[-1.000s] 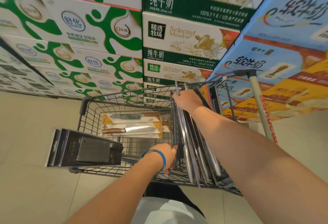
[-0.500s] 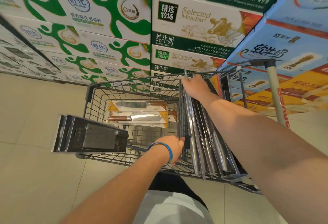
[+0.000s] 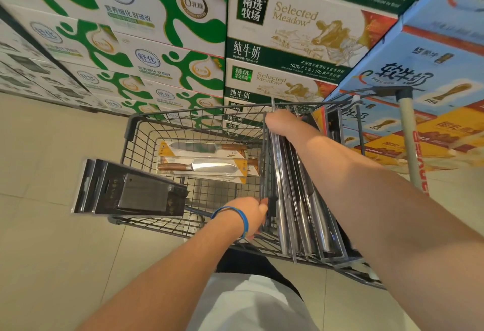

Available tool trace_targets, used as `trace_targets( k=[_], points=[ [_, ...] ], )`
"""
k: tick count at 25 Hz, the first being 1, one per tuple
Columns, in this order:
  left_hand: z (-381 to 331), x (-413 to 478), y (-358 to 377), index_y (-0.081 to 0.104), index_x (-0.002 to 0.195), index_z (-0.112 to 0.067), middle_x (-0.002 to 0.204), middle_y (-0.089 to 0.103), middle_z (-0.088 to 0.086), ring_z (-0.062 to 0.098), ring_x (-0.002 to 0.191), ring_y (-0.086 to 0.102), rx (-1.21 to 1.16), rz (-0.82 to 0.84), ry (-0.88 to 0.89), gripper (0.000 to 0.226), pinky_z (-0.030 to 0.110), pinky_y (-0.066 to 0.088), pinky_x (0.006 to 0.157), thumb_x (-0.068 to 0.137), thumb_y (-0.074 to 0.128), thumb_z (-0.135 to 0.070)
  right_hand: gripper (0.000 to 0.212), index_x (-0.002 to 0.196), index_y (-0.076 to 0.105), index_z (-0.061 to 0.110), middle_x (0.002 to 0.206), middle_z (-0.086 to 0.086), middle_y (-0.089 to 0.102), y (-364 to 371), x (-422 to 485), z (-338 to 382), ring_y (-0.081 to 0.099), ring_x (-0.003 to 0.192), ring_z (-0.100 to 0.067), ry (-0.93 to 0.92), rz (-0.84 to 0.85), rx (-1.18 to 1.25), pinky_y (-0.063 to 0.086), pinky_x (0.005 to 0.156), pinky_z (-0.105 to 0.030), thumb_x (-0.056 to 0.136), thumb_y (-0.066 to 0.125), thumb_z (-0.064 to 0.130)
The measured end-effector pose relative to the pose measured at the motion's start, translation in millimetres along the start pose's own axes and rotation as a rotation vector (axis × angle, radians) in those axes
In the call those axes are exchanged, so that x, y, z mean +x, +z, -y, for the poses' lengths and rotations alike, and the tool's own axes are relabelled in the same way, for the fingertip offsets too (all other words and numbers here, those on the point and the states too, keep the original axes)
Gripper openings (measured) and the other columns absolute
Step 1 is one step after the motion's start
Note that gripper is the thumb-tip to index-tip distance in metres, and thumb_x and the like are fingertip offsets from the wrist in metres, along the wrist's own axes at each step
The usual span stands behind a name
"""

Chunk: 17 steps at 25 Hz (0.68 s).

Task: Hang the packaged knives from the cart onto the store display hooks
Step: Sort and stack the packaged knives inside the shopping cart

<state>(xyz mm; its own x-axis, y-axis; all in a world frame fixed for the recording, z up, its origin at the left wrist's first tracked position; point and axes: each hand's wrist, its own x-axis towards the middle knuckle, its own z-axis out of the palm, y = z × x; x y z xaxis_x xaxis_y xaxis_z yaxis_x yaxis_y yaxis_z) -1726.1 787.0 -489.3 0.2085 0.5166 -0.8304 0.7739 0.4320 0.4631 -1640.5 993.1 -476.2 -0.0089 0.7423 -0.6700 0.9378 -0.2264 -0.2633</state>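
A dark wire cart [image 3: 146, 131] stands below me. Several packaged knives [image 3: 301, 199] in clear blister packs stand on edge in its right half. My right hand [image 3: 281, 123] grips the far top end of the leftmost pack. My left hand [image 3: 251, 215], with a blue wristband, pinches the near end of that same pack. On the cart floor lie two yellow-carded knives [image 3: 204, 165] with wooden handles. A black packaged cleaver [image 3: 131, 191] rests flat across the cart's left rim.
Stacked milk cartons [image 3: 162, 42] form a wall just beyond the cart, with blue and yellow cartons [image 3: 408, 73] at the right. A cart handle with a white post [image 3: 408, 131] stands at the right. Beige tiled floor [image 3: 52, 239] lies at the left.
The view has shifted so the cart sits lower and nearer. Both hands stay on the same upright pack; no pack has left the cart.
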Motion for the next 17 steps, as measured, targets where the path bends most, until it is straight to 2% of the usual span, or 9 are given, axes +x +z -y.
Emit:
trace_targets(
  k=[3,5,7,9,11,13,14,16,17],
  points=[
    [-2,-1,2,0.061,0.088,-0.01,0.079,0.067,0.007,0.027,0.085,0.072,-0.023,0.001,-0.022,0.059,0.04,0.058,0.087,0.104,0.021,-0.05,0.039,0.134,0.055,-0.007,0.123,-0.025,0.058,-9,-1,-2,0.054,0.125,-0.041,-0.003,0.006,0.091,0.045,0.098,-0.041,0.105,0.036,0.011],
    [-4,-2,2,0.059,0.083,-0.011,0.074,0.065,0.005,0.024,0.079,0.071,-0.024,-0.01,-0.031,0.06,0.037,0.058,0.083,0.104,0.02,-0.05,0.031,0.125,0.06,-0.002,0.101,-0.016,0.059,-14,-3,-8,0.063,0.101,-0.036,0.015,-0.082,0.134,0.052,0.08,-0.04,0.1,0.046,0.011],
    [-6,-2,2,0.057,0.077,-0.012,0.066,0.063,0.002,0.018,0.067,0.067,-0.033,-0.019,-0.045,0.06,0.028,0.054,0.067,0.104,0.019,-0.05,0.018,0.11,0.061,0.005,0.091,-0.009,0.058,-16,-12,-15,0.059,0.08,-0.025,0.036,-0.181,0.133,0.043,0.058,-0.032,0.097,0.054,0.013],
    [-7,-3,2,0.056,0.073,-0.014,0.062,0.061,0.0,0.012,0.057,0.062,-0.077,-0.015,-0.064,0.059,0.021,0.046,0.055,0.105,0.02,-0.049,0.008,0.095,0.058,0.007,0.088,-0.006,0.056,-18,-27,-23,0.053,0.069,-0.019,0.027,-0.26,0.168,0.035,0.051,-0.027,0.096,0.055,0.014],
    [-8,-6,2,0.057,0.073,-0.014,0.061,0.061,-0.001,0.01,0.053,0.06,-0.097,-0.013,-0.06,0.061,0.018,0.045,0.051,0.105,0.021,-0.049,0.015,0.081,0.055,0.009,0.083,-0.005,0.056,-28,-44,-27,0.053,0.069,-0.019,-0.005,-0.314,0.2,0.035,0.054,-0.028,0.096,0.054,0.014],
    [-9,-8,-1,0.061,0.079,-0.011,0.066,0.065,0.002,0.015,0.06,0.065,-0.1,-0.002,-0.056,0.062,0.022,0.053,0.057,0.105,0.021,-0.049,0.026,0.069,0.051,0.013,0.073,-0.005,0.052,-47,-65,-25,0.054,0.07,-0.024,-0.03,-0.366,0.22,0.034,0.055,-0.029,0.094,0.056,0.015],
    [-9,-9,-2,0.063,0.088,-0.009,0.074,0.068,0.006,0.021,0.07,0.069,-0.096,0.013,-0.049,0.059,0.028,0.058,0.066,0.105,0.022,-0.047,0.032,0.062,0.048,0.017,0.065,-0.003,0.049,-55,-79,-24,0.051,0.065,-0.024,-0.049,-0.42,0.235,0.032,0.052,-0.029,0.092,0.059,0.017],
    [-10,-12,-10,0.063,0.112,-0.005,0.095,0.072,0.016,0.031,0.09,0.071,-0.051,0.039,-0.037,0.051,0.04,0.059,0.083,0.107,0.025,-0.039,0.042,0.053,0.043,0.019,0.053,0.002,0.043,-67,-112,-22,0.041,0.053,-0.015,-0.131,-0.599,0.264,0.028,0.047,-0.027,0.089,0.065,0.022],
    [-10,-18,-16,0.062,0.118,-0.004,0.101,0.072,0.017,0.033,0.093,0.071,-0.029,0.032,-0.05,0.05,0.042,0.059,0.085,0.107,0.027,-0.039,0.046,0.05,0.039,0.019,0.049,0.005,0.039,-68,-131,-20,0.036,0.049,-0.011,-0.179,-0.696,0.268,0.026,0.046,-0.028,0.088,0.065,0.024]
  ],
)
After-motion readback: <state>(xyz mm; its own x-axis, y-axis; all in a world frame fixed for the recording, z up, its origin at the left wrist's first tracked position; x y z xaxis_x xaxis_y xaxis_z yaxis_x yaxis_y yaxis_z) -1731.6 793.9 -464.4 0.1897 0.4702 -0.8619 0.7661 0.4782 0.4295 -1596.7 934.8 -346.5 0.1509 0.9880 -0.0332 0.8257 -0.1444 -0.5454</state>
